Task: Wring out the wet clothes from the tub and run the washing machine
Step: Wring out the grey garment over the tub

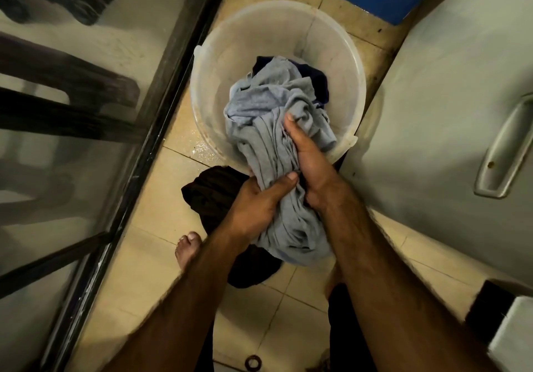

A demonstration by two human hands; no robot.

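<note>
1. Both hands are clamped on a crumpled light-grey knit garment [271,140]. The left hand [258,202] grips the lower bunch and the right hand [307,159] grips just above it.
2. The garment's top end lies inside the round translucent plastic tub [259,34], on a dark navy cloth [315,78]. The rest runs over the near rim and hangs outside it.
3. My read: this is mid-wring on the grey piece, with the navy one and the machine not yet done.
4. Risks:
   - The tail hangs outside the rim, so wrung water lands on the beige tiled floor [161,241] (wet patch [202,150] beside the tub). A bare foot [187,246] is near, so there's a slip hazard.
   - Runoff can re-soak the black cloth heap on the floor [210,195], directly beneath.
   - The hands sit close together, so the twist span is short and the ends likely stay sodden.
   - The cloth drags on the rim, so a hard pull could tip the tub.
5. There's a pale grey appliance with a long handle [447,97] at right (can't tell if it's the washer).
</note>
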